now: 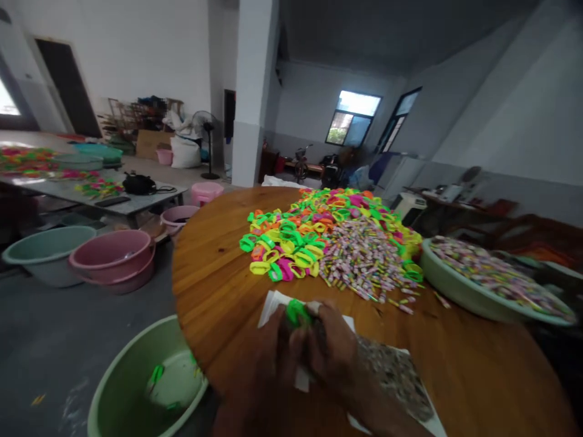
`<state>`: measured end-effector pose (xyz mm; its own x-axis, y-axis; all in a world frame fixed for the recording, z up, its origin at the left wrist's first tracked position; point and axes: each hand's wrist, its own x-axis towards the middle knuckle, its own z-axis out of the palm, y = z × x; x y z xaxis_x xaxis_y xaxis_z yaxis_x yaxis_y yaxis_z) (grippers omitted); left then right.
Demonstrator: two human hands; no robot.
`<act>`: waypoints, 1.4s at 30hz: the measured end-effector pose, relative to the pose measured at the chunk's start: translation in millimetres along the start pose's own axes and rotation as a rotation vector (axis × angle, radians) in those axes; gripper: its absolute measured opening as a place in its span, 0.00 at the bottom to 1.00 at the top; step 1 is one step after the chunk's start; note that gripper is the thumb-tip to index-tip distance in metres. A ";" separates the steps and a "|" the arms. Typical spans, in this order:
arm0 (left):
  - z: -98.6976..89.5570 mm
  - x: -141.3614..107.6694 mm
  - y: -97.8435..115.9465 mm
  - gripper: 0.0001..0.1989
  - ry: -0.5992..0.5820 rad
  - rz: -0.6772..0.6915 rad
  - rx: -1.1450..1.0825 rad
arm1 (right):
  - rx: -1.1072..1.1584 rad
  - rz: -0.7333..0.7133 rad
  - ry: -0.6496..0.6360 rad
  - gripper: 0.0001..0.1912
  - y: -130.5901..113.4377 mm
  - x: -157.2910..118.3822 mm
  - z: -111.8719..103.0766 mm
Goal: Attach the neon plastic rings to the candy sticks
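From the head view, the left hand [268,358] and right hand [334,352] are pressing together near the round table's [218,291] near edge, both pinching a small bright-green plastic ring [297,312]. It is blurring, so I cannot tell its long axis. A white paper [272,305] is lying beneath them.

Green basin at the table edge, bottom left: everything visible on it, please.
The green basin is pale green, round and wide-rimmed, plastic by its look. It sits upright on the grey floor, below the rim of the round wooden table, which hides its right side. Inside lie a few bright green rings; otherwise its bottom shows bare. Neither hand touches it.
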<state>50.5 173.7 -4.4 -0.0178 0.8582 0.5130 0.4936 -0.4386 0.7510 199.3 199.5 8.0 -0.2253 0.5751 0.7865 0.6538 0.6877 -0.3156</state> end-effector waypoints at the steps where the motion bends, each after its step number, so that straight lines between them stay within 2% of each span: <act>1: 9.4 10.0 7.0 0.15 -0.060 -0.022 -0.034 | 0.009 0.017 0.024 0.08 0.9 -2.8 -3.2; 3: 25.0 25.6 16.3 0.14 -0.176 -0.100 -0.109 | 0.031 0.084 0.056 0.09 3.8 -8.2 -11.3; 5: 35.7 37.0 20.1 0.14 -0.244 -0.133 -0.149 | 0.046 0.147 0.010 0.15 10.1 -13.0 -23.5; 7: 40.8 47.2 19.9 0.14 -0.301 -0.101 -0.118 | -0.040 0.174 -0.136 0.23 23.6 -15.8 -39.8; 8: 41.2 52.6 18.8 0.14 -0.337 -0.066 -0.066 | -0.152 0.189 -0.223 0.23 34.2 -16.0 -48.7; 11: 36.7 71.0 14.6 0.13 -0.461 0.061 0.163 | -0.542 0.273 -0.418 0.11 80.7 -11.8 -72.5; 13: 32.3 83.4 12.1 0.17 -0.567 0.115 0.314 | -0.631 0.326 -0.462 0.09 116.3 -7.3 -81.8; 15: 29.6 93.7 9.9 0.20 -0.668 0.114 0.425 | -0.677 0.350 -0.515 0.08 145.8 -4.1 -85.0; 17: 29.1 101.4 8.1 0.18 -0.746 0.103 0.479 | -0.705 0.350 -0.580 0.06 163.6 -3.3 -84.7; 19: 30.0 107.1 6.8 0.15 -0.821 0.105 0.495 | -0.713 0.334 -0.638 0.07 169.8 -4.4 -84.0; 25: 30.4 118.8 2.3 0.13 -0.983 0.129 0.410 | -0.696 0.319 -0.740 0.12 165.6 -7.1 -88.9; 29: 27.4 118.3 -1.9 0.12 -1.013 0.094 0.262 | -0.629 0.383 -0.782 0.09 159.2 -1.1 -91.4; 31: 26.0 115.1 -3.5 0.12 -1.013 0.048 0.189 | -0.543 0.406 -0.759 0.07 144.9 1.4 -90.0; 35: 25.3 108.2 -7.0 0.16 -0.987 0.007 0.107 | -0.167 0.417 -0.586 0.10 95.9 -2.1 -82.1; 38: 25.7 104.7 -8.6 0.18 -0.967 -0.004 0.090 | -0.081 0.363 -0.673 0.11 66.7 -9.5 -79.8; 42: 24.8 101.3 -7.6 0.20 -0.929 -0.019 0.117 | -0.040 0.223 -0.803 0.09 59.2 -14.9 -90.2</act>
<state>66.5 270.6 31.5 0.6502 0.7561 -0.0747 0.5854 -0.4358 0.6836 306.6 191.7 25.5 -0.5241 0.8473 0.0857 0.7657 0.5128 -0.3883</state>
